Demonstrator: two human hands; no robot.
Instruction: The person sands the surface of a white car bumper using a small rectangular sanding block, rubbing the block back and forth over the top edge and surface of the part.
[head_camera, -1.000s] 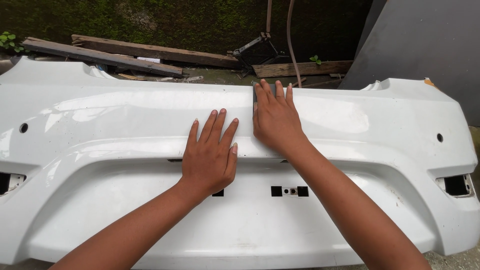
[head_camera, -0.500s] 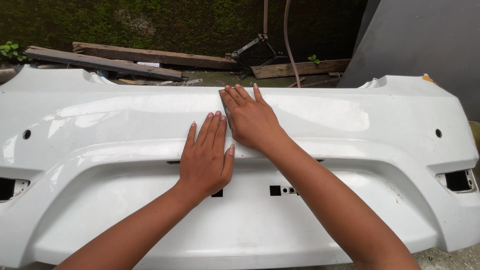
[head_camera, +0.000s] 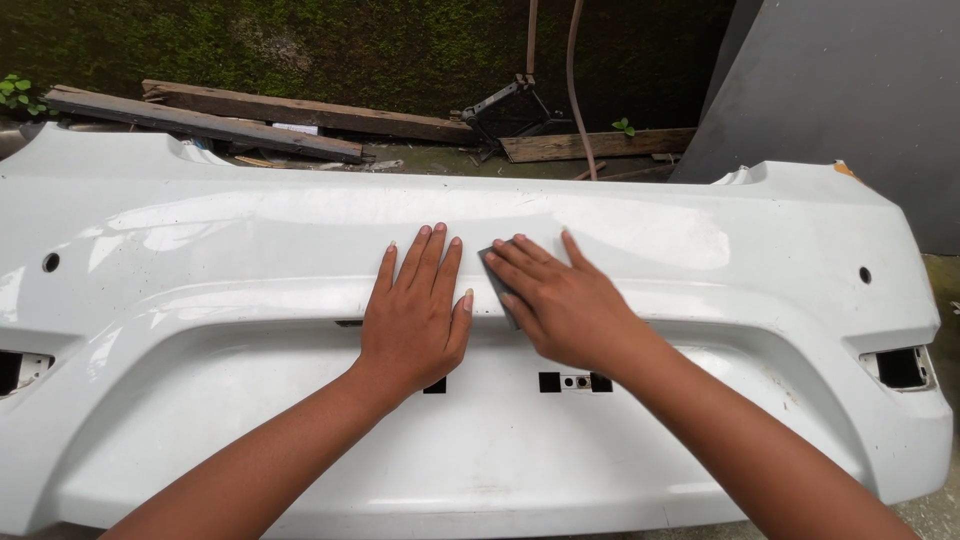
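Note:
A large white car bumper (head_camera: 700, 230) lies across the whole view, its glossy face up. My left hand (head_camera: 415, 310) rests flat on its middle ridge, fingers together and pointing away from me. Right beside it, my right hand (head_camera: 560, 300) presses a small dark grey sanding sheet (head_camera: 497, 280) against the same ridge, fingers spread over it; only the sheet's left edge shows under the fingers. The two hands almost touch.
Small square cut-outs (head_camera: 572, 381) sit below the hands, and round sensor holes (head_camera: 864, 274) near each end. Weathered wooden planks (head_camera: 210, 120) and a black metal bracket (head_camera: 510, 108) lie on the ground behind, before a mossy wall. A grey panel (head_camera: 850, 90) leans at the back right.
My right hand has slid with the sheet from the bumper's far upper edge down and to the left, ending beside the left hand. The left hand has stayed in place.

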